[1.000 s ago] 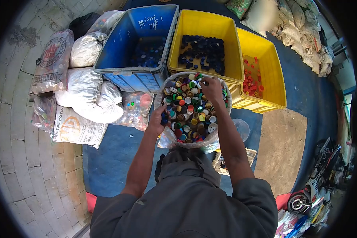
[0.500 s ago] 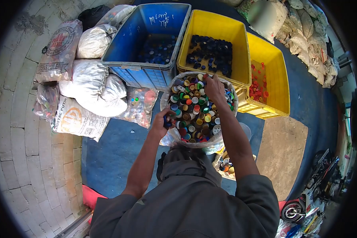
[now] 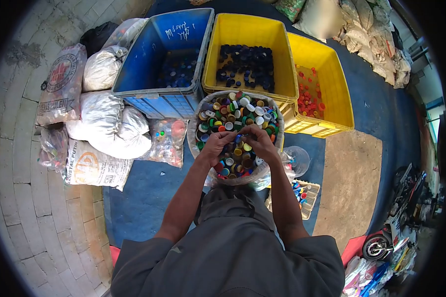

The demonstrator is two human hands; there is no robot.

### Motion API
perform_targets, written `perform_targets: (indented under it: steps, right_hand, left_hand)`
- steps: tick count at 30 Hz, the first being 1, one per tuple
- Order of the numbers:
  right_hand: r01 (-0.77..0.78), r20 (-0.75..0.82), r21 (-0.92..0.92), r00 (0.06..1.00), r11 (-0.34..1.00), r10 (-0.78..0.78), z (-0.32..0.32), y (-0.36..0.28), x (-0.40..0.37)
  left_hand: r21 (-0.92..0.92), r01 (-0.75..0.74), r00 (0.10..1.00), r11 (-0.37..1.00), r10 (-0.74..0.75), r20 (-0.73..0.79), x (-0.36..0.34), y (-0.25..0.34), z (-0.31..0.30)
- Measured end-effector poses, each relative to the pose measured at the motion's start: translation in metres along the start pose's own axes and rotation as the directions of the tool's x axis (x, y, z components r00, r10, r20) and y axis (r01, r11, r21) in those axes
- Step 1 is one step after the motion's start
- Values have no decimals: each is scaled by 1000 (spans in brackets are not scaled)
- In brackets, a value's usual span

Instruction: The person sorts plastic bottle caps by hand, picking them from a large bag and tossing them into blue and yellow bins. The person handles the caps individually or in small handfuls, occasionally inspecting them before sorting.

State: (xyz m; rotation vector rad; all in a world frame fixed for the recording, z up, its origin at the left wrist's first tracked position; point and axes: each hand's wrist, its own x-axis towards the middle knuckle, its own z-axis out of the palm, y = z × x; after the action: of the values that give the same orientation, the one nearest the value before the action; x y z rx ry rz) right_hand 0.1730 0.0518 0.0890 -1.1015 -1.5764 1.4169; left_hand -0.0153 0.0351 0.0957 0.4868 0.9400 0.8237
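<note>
A round, lined tub (image 3: 192, 129) full of mixed bottle caps stands right in front of me. Over its middle, my two hands have come together. My left hand (image 3: 216, 148) has its fingers curled, with a blue bottle cap (image 3: 238, 138) at the fingertips. From the other side, my right hand (image 3: 260, 142) meets it with fingers pinched close to that same cap. Whatever the right fingers hold is hidden. Caps of white, green, yellow, brown and red lie loose beneath both hands.
Beyond the tub stand a blue crate (image 3: 158, 91) with bluish caps, a yellow crate (image 3: 292, 94) with dark caps and another yellow crate (image 3: 327, 126) with red caps. Stuffed sacks (image 3: 101, 116) are piled left. A small basket (image 3: 309, 200) of caps and a clear plastic container (image 3: 298, 161) sit right.
My right hand has drawn back from the tub's far side toward me. My left hand has moved right, from the tub's near-left rim to over the caps, meeting the right one.
</note>
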Motion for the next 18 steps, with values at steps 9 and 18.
perform_targets:
  steps: [9,18]
  right_hand:
    - [-113,-303,141,941,984,151,10,11,-18]
    - [9,-380,-280,917,960,-119,38,8,-30]
  left_hand:
    - [486,-431,856,760,516,-47,10,-13,-3]
    - [155,-288,948,945,304,-93,-8,-16,5]
